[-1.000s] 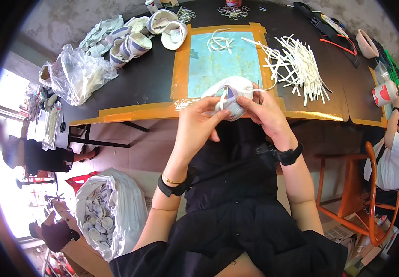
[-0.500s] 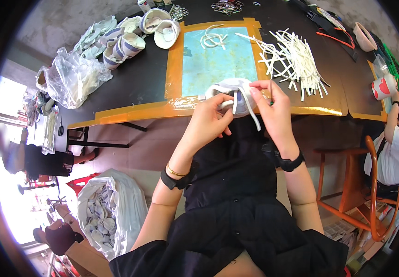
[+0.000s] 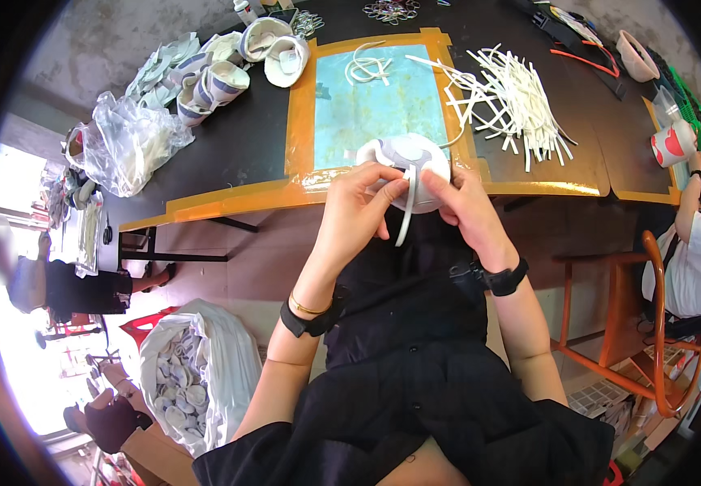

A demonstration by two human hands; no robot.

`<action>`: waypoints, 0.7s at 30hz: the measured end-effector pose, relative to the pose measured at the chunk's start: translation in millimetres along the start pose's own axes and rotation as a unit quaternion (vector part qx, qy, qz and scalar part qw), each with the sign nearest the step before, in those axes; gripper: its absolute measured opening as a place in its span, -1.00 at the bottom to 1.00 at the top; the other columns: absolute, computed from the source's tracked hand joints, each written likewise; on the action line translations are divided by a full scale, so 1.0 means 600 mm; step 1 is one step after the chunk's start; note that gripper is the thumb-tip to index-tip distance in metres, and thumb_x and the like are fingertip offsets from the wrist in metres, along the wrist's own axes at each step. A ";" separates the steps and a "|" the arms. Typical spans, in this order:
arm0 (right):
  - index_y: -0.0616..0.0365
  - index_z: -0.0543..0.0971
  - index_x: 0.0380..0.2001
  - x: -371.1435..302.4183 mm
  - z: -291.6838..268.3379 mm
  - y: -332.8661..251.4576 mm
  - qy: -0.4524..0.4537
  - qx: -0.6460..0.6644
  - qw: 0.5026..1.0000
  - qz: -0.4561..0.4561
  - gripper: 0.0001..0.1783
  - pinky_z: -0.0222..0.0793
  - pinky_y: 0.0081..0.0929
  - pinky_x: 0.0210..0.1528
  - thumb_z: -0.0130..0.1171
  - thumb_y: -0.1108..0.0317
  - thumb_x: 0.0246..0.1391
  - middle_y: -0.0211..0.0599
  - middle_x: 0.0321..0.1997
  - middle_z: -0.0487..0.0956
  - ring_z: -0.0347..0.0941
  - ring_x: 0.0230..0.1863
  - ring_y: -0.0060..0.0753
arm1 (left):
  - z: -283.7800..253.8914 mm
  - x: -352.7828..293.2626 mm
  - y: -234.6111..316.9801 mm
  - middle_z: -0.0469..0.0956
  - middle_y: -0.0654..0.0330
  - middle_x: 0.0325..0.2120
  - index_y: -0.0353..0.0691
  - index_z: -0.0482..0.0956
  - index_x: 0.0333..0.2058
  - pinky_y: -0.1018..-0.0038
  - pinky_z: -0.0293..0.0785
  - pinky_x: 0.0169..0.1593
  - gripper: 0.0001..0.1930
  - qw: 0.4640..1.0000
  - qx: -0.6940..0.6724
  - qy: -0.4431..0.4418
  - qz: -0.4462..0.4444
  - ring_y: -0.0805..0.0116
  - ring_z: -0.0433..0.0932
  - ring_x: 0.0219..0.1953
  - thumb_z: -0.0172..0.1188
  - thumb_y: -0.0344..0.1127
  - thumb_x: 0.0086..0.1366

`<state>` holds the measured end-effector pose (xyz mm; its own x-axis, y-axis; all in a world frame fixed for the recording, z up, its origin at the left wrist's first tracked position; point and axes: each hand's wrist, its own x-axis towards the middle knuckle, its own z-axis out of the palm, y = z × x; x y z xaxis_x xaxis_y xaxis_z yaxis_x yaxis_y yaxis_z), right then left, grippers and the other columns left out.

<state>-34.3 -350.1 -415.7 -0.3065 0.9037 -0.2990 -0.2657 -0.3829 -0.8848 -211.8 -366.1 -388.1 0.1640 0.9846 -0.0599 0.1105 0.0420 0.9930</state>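
At the table's near edge I hold a small rounded fabric cap point(image 3: 413, 148), white with grey-blue patches. A narrow white strip point(image 3: 406, 217) hangs down across its near side. My left hand point(image 3: 354, 211) pinches at the strip's upper end, thumb against forefinger, beside the cap. My right hand point(image 3: 474, 217) is closed on the cap's right side, its thumb pressed on the fabric close to the strip. The fingers behind the cap are hidden.
A pile of white strips point(image 3: 521, 105) lies right of a blue mat point(image 3: 379, 105) edged with orange tape. More fabric caps point(image 3: 225, 81) and a clear plastic bag point(image 3: 136, 142) are at the left. A sack of fabric pieces point(image 3: 233, 373) stands below. People sit on both sides.
The cap has turned so its rounded outside faces up. The strip has shifted left and hangs between my hands. My right hand has moved down from the strip onto the cap's side.
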 end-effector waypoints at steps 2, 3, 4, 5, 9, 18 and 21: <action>0.30 0.54 -0.21 -0.003 0.019 0.004 0.039 -0.170 0.977 -0.123 -0.62 0.31 -0.69 -0.35 0.23 0.18 0.05 -0.44 -0.43 0.56 0.39 -0.42 -0.72 | 0.005 -0.009 0.004 0.49 0.19 -0.60 -0.37 0.48 -0.38 0.67 0.21 -0.72 -0.87 0.997 0.057 0.026 0.038 0.58 0.35 -0.81 0.14 -0.40 0.24; 0.31 0.57 -0.31 -0.002 0.031 0.006 0.061 -0.121 0.976 -0.172 -0.68 0.32 -0.69 -0.30 0.21 0.20 0.07 -0.42 -0.40 0.57 0.40 -0.37 -0.73 | 0.007 -0.014 0.007 0.46 0.19 -0.53 -0.38 0.46 -0.37 0.66 0.26 -0.70 -0.86 0.997 0.067 0.032 0.022 0.55 0.39 -0.78 0.13 -0.40 0.25; 0.31 0.57 -0.31 -0.002 0.040 0.008 0.058 -0.115 0.972 -0.195 -0.68 0.32 -0.69 -0.30 0.21 0.20 0.07 -0.42 -0.40 0.57 0.40 -0.37 -0.73 | 0.012 -0.018 0.010 0.46 0.19 -0.53 -0.38 0.46 -0.37 0.66 0.26 -0.70 -0.86 0.997 0.074 0.034 0.000 0.55 0.39 -0.78 0.13 -0.40 0.25; 0.31 0.56 -0.30 -0.003 0.048 0.010 0.081 -0.087 0.968 -0.220 -0.69 0.32 -0.69 -0.30 0.20 0.22 0.08 -0.42 -0.40 0.57 0.40 -0.37 -0.72 | 0.021 -0.021 0.012 0.44 0.18 -0.49 -0.38 0.45 -0.37 0.65 0.29 -0.69 -0.88 0.995 0.062 0.070 0.046 0.53 0.41 -0.76 0.11 -0.41 0.26; 0.32 0.54 -0.25 -0.006 0.072 0.007 0.142 -0.008 0.953 -0.267 -0.69 0.32 -0.68 -0.31 0.13 0.24 0.13 -0.40 -0.36 0.56 0.39 -0.36 -0.72 | 0.051 -0.043 0.018 0.42 0.10 -0.37 -0.39 0.41 -0.36 0.58 0.42 -0.64 -0.93 0.983 0.061 0.103 0.140 0.38 0.54 -0.65 0.03 -0.49 0.28; 0.30 0.48 -0.16 -0.013 0.083 -0.009 0.111 0.132 0.967 -0.185 -0.63 0.35 -0.65 -0.25 -0.02 0.17 0.21 -0.34 -0.25 0.55 0.44 -0.28 -0.64 | 0.056 -0.066 -0.004 0.31 -0.21 0.07 -0.42 0.37 -0.38 0.52 0.58 -0.50 -0.97 0.964 0.097 0.107 0.224 0.27 0.63 -0.53 0.00 -0.58 0.26; 0.28 0.44 -0.08 -0.005 0.078 -0.006 0.064 0.236 0.958 -0.153 -0.62 0.40 -0.58 -0.18 -0.07 0.18 0.22 -0.30 -0.18 0.54 0.48 -0.21 -0.56 | 0.042 -0.058 -0.015 0.25 -0.23 0.11 -0.43 0.37 -0.40 0.49 0.61 -0.44 -0.94 0.978 -0.068 0.050 0.189 0.29 0.63 -0.47 -0.04 -0.57 0.28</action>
<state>-75.0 -360.1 -394.8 -0.0420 0.9919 -0.1203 -0.7175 -0.1137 -0.6872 -193.6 -404.8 -397.6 0.0708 0.9458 0.3170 -0.0718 -0.3122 0.9473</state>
